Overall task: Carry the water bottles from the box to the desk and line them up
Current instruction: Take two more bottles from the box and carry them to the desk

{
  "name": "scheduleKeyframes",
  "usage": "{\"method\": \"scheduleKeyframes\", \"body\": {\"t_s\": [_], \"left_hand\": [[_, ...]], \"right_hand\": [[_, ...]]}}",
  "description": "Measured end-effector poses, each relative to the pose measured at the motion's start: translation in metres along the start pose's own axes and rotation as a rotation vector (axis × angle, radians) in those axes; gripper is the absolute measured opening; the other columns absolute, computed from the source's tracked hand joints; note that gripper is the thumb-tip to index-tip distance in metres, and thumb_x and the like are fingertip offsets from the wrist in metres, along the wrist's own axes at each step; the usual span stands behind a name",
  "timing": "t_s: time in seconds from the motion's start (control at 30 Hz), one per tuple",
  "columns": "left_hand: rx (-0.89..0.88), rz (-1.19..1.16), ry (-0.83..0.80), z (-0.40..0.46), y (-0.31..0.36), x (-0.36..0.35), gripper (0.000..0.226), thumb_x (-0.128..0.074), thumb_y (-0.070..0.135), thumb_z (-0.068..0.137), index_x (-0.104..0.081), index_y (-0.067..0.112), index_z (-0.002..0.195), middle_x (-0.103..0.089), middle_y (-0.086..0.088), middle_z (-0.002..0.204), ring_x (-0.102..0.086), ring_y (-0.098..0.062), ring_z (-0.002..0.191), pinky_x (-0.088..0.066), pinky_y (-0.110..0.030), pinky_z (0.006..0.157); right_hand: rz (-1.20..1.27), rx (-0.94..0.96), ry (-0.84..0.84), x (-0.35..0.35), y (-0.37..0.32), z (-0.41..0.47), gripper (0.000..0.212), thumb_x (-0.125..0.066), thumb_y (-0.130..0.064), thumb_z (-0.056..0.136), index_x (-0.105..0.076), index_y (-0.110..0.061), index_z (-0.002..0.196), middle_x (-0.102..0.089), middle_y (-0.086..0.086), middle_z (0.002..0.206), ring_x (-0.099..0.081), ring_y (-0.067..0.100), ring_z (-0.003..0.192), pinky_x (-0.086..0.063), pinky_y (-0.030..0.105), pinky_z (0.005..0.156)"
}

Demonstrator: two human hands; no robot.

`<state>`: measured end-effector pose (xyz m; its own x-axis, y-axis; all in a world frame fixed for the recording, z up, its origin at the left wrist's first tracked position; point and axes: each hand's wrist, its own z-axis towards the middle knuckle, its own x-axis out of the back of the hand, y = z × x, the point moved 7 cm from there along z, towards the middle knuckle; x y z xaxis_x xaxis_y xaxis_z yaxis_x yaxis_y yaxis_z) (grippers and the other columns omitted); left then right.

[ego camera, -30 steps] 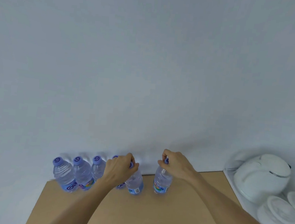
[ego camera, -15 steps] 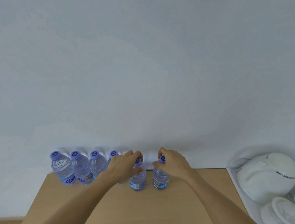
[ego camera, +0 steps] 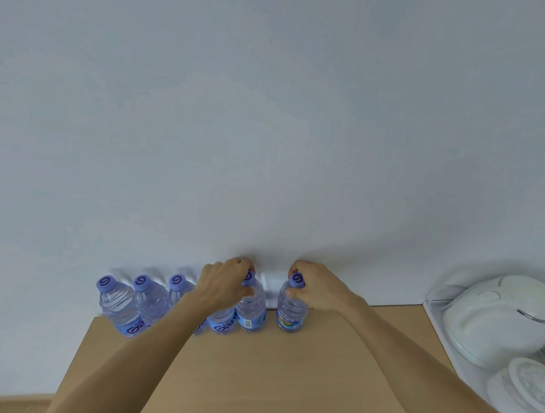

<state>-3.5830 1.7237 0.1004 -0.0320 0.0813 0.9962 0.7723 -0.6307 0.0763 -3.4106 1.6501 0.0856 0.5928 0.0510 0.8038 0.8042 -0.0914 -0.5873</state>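
Pale wall behind; on the desk (ego camera: 249,385), low in the frame, left hand (ego camera: 224,286) and right hand (ego camera: 318,289) each pinch an upright bottle's neck. The right bottle (ego camera: 291,310) stands apart from the left bottle (ego camera: 251,308) and the row (ego camera: 144,303).

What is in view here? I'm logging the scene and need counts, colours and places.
water bottles: six visible, clear with purple caps and blue labels, standing in a row along the desk's far edge by the wall
desk: one, tan wood, centre bottom
white appliance: one, rounded, on a white surface at right
white discs: at least two, bottom right, cut off
wall: pale grey-white, behind
left hand: grips the fifth bottle at its neck
right hand: grips the rightmost bottle at its neck
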Motion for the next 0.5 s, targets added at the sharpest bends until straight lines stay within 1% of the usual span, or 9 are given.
{"method": "scheduleKeyframes", "body": {"t_s": [0.07, 0.17, 0.33, 0.43, 0.5], "left_hand": [[-0.009, 0.006, 0.003, 0.003, -0.001, 0.003, 0.036, -0.061, 0.045, 0.085, -0.054, 0.027, 0.116, -0.060, 0.008, 0.117, -0.061, -0.023, 0.093, -0.035, -0.029, 0.067], [-0.014, 0.023, -0.002, 0.003, -0.002, 0.002, 0.037, -0.061, 0.045, 0.085, -0.054, 0.027, 0.116, -0.060, 0.008, 0.117, -0.062, -0.023, 0.093, -0.035, -0.030, 0.067], [0.009, 0.035, 0.002, 0.000, -0.002, -0.006, 0.038, -0.060, 0.044, 0.086, -0.052, 0.029, 0.120, -0.058, 0.007, 0.121, -0.063, -0.026, 0.095, -0.035, -0.030, 0.066], [0.014, 0.032, 0.030, 0.000, -0.002, -0.009, 0.037, -0.059, 0.046, 0.088, -0.052, 0.030, 0.120, -0.058, 0.009, 0.121, -0.063, -0.026, 0.094, -0.036, -0.030, 0.065], [0.016, 0.028, 0.039, 0.001, -0.002, -0.010, 0.038, -0.059, 0.048, 0.088, -0.051, 0.029, 0.121, -0.058, 0.009, 0.120, -0.064, -0.026, 0.093, -0.040, -0.031, 0.064]], "right_hand": [[-0.001, 0.006, 0.001, -0.002, -0.007, 0.005, 0.020, -0.068, -0.029, 0.080, -0.057, -0.021, 0.094, -0.058, -0.009, 0.096, -0.056, 0.012, 0.083, -0.039, 0.017, 0.062], [-0.001, 0.010, -0.007, -0.011, -0.018, 0.011, 0.023, -0.068, -0.030, 0.080, -0.058, -0.020, 0.098, -0.058, -0.008, 0.100, -0.057, 0.014, 0.086, -0.038, 0.020, 0.063], [-0.044, -0.010, -0.036, -0.018, -0.021, 0.016, 0.027, -0.066, -0.027, 0.086, -0.053, -0.016, 0.106, -0.056, 0.000, 0.112, -0.056, 0.021, 0.093, -0.044, 0.028, 0.074], [-0.048, -0.024, -0.041, -0.018, -0.018, 0.016, 0.028, -0.065, -0.025, 0.087, -0.050, -0.015, 0.109, -0.055, 0.002, 0.115, -0.056, 0.024, 0.096, -0.048, 0.034, 0.080], [-0.059, -0.031, -0.028, -0.020, -0.018, 0.016, 0.028, -0.064, -0.024, 0.087, -0.048, -0.015, 0.108, -0.054, 0.004, 0.115, -0.055, 0.026, 0.095, -0.049, 0.038, 0.081]]}}
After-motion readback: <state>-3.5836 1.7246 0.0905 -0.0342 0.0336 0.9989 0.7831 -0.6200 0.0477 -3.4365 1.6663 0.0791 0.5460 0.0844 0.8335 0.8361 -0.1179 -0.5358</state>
